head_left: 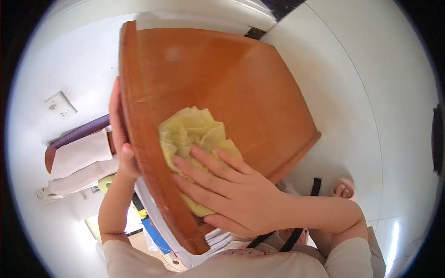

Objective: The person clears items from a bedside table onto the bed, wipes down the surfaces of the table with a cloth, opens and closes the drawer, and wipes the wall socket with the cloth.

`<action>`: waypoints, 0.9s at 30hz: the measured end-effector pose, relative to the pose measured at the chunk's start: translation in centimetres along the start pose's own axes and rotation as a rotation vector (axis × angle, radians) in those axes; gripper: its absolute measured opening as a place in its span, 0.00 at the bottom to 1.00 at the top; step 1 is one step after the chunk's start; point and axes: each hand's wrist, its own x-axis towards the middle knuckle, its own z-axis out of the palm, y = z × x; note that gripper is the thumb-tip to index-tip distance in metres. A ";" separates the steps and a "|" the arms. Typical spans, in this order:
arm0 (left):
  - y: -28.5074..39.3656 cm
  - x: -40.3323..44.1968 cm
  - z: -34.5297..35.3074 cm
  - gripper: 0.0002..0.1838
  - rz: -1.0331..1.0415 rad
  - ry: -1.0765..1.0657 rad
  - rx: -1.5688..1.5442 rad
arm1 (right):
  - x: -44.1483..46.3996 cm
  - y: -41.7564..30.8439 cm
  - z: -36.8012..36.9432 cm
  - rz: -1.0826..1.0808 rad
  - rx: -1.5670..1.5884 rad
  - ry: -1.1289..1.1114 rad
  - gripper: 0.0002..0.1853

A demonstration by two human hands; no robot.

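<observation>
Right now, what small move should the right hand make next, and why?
Probably slide the cloth a little toward the middle of the wood: the right hand lies spread on it near one long edge, much of the surface is uncovered, and the left hand is against that edge's outer side.

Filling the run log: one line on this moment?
left hand: against edge of wooden panel | right hand: flat, fingers spread on yellow cloth | yellow cloth: bunched, on panel face

head-worn view, close, facing downward
</observation>
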 end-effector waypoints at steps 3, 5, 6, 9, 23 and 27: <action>0.5 0.0 -0.3 0.63 0.000 -0.035 0.057 | -0.8 1.0 -0.1 -0.010 0.076 -0.029 0.40; -0.1 -0.3 -0.4 0.61 -0.027 -0.010 0.063 | -2.1 2.7 -0.1 0.065 -0.125 -0.096 0.40; -0.1 -0.3 -0.4 0.61 -0.025 -0.008 0.057 | -3.2 4.4 -0.2 0.125 -0.111 -0.070 0.39; -0.3 0.0 -0.4 0.58 0.047 -0.032 0.094 | -8.5 10.6 -1.3 0.323 0.106 0.079 0.34; -0.4 0.0 -0.5 0.53 0.120 -0.039 0.139 | -13.2 9.5 0.4 0.546 0.033 0.219 0.24; -0.3 0.0 0.6 0.48 -0.019 0.135 0.152 | -6.7 3.2 0.8 0.028 -0.113 0.118 0.26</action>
